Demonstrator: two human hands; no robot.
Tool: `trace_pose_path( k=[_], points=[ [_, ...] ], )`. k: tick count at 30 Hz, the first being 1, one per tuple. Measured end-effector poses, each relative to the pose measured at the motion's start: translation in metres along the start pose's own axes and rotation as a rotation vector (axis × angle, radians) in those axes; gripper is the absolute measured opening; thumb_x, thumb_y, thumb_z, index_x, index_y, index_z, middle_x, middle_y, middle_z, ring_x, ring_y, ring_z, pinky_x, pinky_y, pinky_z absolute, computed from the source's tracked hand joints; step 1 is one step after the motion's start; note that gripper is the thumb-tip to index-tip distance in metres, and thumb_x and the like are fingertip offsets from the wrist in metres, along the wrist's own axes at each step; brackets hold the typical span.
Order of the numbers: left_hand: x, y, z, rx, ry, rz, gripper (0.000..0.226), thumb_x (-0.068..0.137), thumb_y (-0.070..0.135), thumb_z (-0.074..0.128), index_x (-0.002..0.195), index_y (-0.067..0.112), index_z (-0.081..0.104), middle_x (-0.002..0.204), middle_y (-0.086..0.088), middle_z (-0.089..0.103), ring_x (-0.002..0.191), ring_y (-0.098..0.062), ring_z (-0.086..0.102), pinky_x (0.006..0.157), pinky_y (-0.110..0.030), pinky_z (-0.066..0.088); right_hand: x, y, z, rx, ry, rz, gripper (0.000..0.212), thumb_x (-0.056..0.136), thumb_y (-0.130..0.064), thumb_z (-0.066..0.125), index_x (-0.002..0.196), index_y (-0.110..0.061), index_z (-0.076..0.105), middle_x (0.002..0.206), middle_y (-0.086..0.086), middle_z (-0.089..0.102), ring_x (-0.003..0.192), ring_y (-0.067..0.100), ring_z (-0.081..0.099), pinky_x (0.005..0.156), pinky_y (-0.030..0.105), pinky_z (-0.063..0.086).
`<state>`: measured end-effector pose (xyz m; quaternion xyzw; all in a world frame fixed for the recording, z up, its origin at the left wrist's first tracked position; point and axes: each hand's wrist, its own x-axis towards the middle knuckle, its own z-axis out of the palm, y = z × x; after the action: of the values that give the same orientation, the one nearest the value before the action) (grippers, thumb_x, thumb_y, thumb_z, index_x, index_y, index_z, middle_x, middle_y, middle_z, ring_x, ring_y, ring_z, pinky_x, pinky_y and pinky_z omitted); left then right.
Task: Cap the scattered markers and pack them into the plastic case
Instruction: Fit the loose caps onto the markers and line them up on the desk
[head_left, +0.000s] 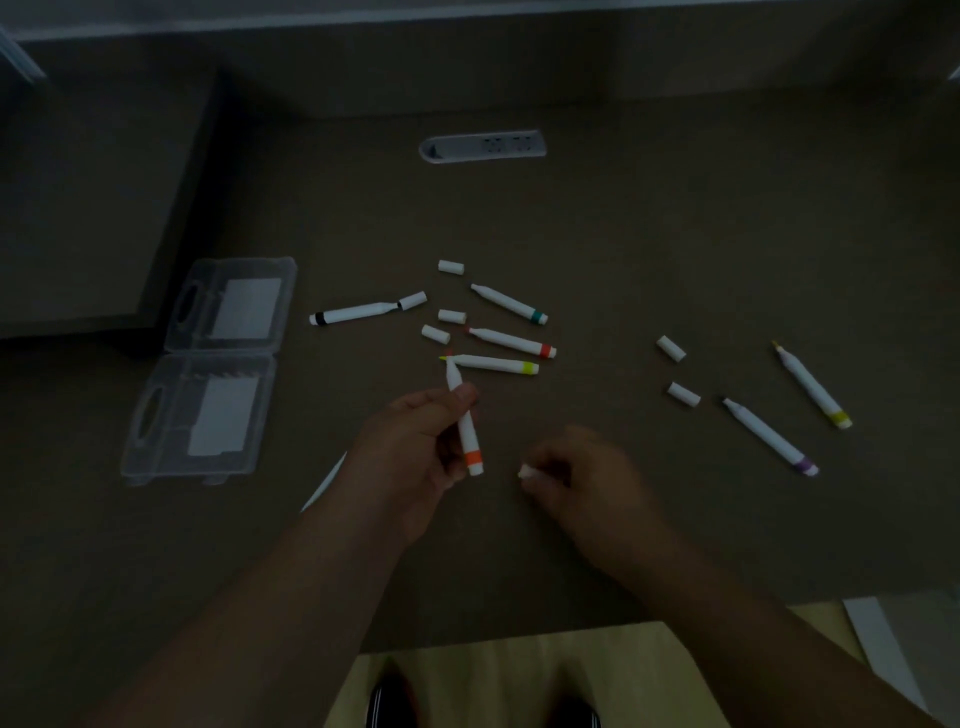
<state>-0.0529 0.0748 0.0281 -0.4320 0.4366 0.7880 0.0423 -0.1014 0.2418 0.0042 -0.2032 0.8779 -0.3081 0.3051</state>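
Head view, stock at hand: left hand (415, 441) grips the orange-banded marker (464, 415), tip bare, pointing away; right hand (576, 467) pinches a white cap (525, 472), just beside it. Uncapped on the table (675, 249): black, teal, red, yellow-green, purple and yellow-banded markers, six loose caps among them. Plastic case (208, 364) lies open at left, holding no markers. Judged: capping barely begun, packing untouched.
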Motion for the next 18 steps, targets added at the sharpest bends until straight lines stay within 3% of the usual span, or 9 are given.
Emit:
trace_pose_path(
  k=[3,6,12,18],
  points=[
    [0.001,-0.001,-0.001,0.007,0.004,-0.013,0.015,0.088,0.022,0.065,0.100,0.014,0.068,0.088,-0.003,0.063,0.079,-0.016,0.058,0.056,-0.030,0.049,0.001,-0.013,-0.019,0.651,0.039,0.315,0.011,0.091,-0.024,0.064,0.098,-0.032,0.067,0.104,-0.006,0.066,0.094,0.008,0.062,0.081,0.027,0.052],
    [0.000,-0.001,0.000,0.025,-0.037,-0.020,0.018,0.090,0.023,0.063,0.102,0.012,0.071,0.090,-0.003,0.063,0.080,-0.016,0.058,0.056,-0.029,0.050,0.002,-0.016,-0.032,1.241,-0.067,0.477,0.028,0.080,-0.016,0.068,0.109,-0.017,0.069,0.104,0.008,0.066,0.088,0.019,0.061,0.080,0.034,0.052],
    [-0.003,-0.002,0.001,0.007,-0.122,-0.044,0.027,0.089,0.026,0.063,0.108,0.010,0.073,0.084,-0.002,0.063,0.075,-0.014,0.058,0.057,-0.029,0.052,0.001,-0.017,-0.033,1.503,-0.189,0.501,0.041,0.076,-0.017,0.068,0.116,-0.008,0.070,0.087,0.007,0.067,0.072,0.014,0.061,0.068,0.029,0.049],
    [-0.001,-0.006,0.000,0.007,-0.165,-0.044,0.032,0.079,0.027,0.066,0.105,0.009,0.073,0.082,-0.002,0.067,0.075,-0.014,0.062,0.058,-0.029,0.053,-0.004,-0.019,-0.030,1.505,-0.177,0.468,0.039,0.073,-0.015,0.068,0.111,-0.009,0.070,0.085,0.007,0.068,0.071,0.014,0.061,0.067,0.029,0.049]
  ],
)
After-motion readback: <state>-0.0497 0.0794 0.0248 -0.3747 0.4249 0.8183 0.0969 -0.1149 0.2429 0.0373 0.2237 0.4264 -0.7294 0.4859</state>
